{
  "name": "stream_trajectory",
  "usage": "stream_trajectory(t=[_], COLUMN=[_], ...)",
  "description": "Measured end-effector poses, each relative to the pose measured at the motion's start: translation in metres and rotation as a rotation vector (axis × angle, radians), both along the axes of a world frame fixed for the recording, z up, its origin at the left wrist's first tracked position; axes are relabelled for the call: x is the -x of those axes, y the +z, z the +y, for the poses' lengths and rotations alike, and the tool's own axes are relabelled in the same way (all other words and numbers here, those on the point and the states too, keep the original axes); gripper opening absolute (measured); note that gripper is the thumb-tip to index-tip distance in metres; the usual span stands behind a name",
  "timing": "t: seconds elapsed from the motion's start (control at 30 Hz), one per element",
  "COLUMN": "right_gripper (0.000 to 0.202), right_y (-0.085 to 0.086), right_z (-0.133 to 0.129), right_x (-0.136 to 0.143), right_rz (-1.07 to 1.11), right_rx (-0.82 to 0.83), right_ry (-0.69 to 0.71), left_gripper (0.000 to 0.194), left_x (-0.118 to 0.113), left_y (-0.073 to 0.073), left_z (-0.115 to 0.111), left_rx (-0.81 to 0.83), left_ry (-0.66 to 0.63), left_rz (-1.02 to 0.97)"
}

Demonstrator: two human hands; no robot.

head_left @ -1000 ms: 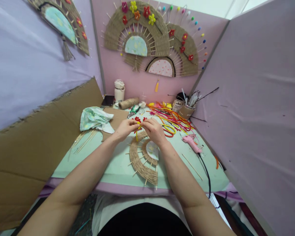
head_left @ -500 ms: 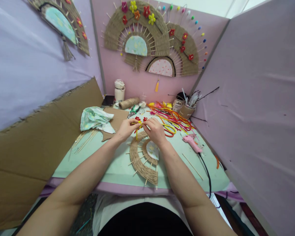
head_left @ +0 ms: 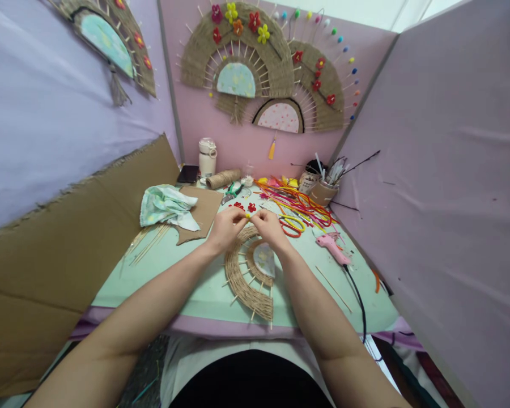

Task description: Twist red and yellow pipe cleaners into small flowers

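Between my fingertips is a small yellow pipe cleaner (head_left: 247,215), mostly covered by the fingers. My left hand (head_left: 228,228) pinches it from the left, and my right hand (head_left: 267,225) pinches it from the right. Both hands are closed and meet above the far end of a half-round twine fan (head_left: 242,277) with wooden sticks and a pale fabric centre. Just beyond the fingers lie small red pipe-cleaner flowers (head_left: 252,207).
At right are a pink glue gun (head_left: 334,249) with a black cord, scissors (head_left: 292,225) and a heap of pipe cleaners (head_left: 304,201). Leftward lie crumpled fabric (head_left: 164,207), cardboard (head_left: 206,212) and thin sticks (head_left: 151,243). A twine roll (head_left: 223,178) and bottle (head_left: 207,157) are behind.
The left hand has turned and come closer to the right. The yellow pipe cleaner, earlier with an end hanging down, now shows only as a small piece between the fingertips.
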State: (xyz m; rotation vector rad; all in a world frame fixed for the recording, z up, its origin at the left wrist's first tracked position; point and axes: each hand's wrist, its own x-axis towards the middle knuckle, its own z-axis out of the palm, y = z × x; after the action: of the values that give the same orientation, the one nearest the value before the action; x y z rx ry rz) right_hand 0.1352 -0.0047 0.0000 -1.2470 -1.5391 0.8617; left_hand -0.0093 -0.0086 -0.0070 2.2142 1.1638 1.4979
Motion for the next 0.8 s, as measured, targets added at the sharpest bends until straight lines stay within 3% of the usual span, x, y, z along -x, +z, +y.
stream_trajectory(t=[0.13, 0.23, 0.3, 0.4, 0.53, 0.63, 0.8], right_gripper=[0.023, 0.023, 0.019, 0.021, 0.026, 0.020, 0.017], right_y=[0.005, 0.006, 0.004, 0.002, 0.001, 0.001, 0.001], right_z=[0.001, 0.002, 0.001, 0.000, -0.004, -0.003, 0.000], right_x=[-0.005, -0.008, -0.007, -0.005, -0.006, -0.009, -0.011], right_rz=[0.386, 0.428, 0.303, 0.003, -0.367, -0.501, -0.591], right_rx=[0.442, 0.509, 0.342, -0.105, -0.575, -0.703, -0.771], right_ry=[0.264, 0.366, 0.299, 0.136, 0.129, 0.138, 0.132], left_gripper=[0.016, 0.017, 0.014, 0.012, 0.018, 0.019, 0.018], left_x=[-0.004, -0.004, -0.001, 0.005, 0.013, 0.016, 0.019], left_y=[0.002, 0.005, 0.009, 0.017, 0.024, 0.024, 0.021], left_z=[-0.008, -0.008, -0.005, -0.001, 0.000, 0.000, 0.003], left_rx=[-0.174, -0.134, -0.006, 0.303, 0.535, 0.554, 0.579], left_ry=[-0.031, -0.026, 0.011, 0.055, -0.006, -0.048, -0.124], left_rz=[0.174, 0.156, 0.064, -0.144, -0.290, -0.277, -0.199])
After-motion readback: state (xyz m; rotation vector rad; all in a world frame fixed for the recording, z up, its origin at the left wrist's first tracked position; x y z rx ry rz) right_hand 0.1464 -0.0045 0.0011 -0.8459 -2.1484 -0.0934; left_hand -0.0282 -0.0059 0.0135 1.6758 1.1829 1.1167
